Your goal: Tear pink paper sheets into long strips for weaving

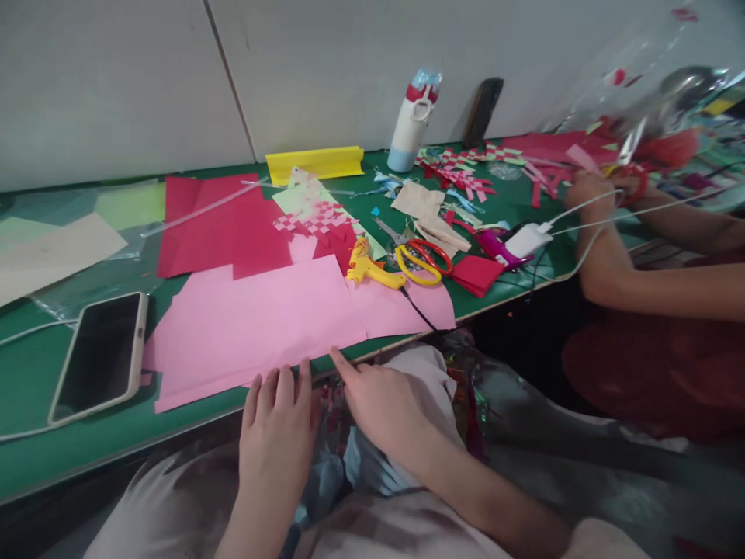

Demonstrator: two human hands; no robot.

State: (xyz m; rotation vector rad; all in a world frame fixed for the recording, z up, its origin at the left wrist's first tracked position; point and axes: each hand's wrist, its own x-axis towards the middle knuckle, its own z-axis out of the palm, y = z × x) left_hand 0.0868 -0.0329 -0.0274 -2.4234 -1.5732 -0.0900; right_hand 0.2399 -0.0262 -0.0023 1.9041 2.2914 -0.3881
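Observation:
My left hand (278,435) lies below the table's near edge with its fingers stretched out together, the tips touching the front edge of a large pink paper sheet (256,322). My right hand (381,404) rests beside it over my lap, its forefinger pointing up at the same edge of the pink sheet, the other fingers curled under. Neither hand holds anything that I can see. Under both hands lies crinkled clear plastic (331,466).
On the green table (35,373) lie a phone (102,357) with a white cable, red paper (224,229), a yellow glue gun (372,270), yellow-and-red scissors (422,260), a white bottle (410,120) and paper scraps. At the right another person's arm (628,272) works with scissors.

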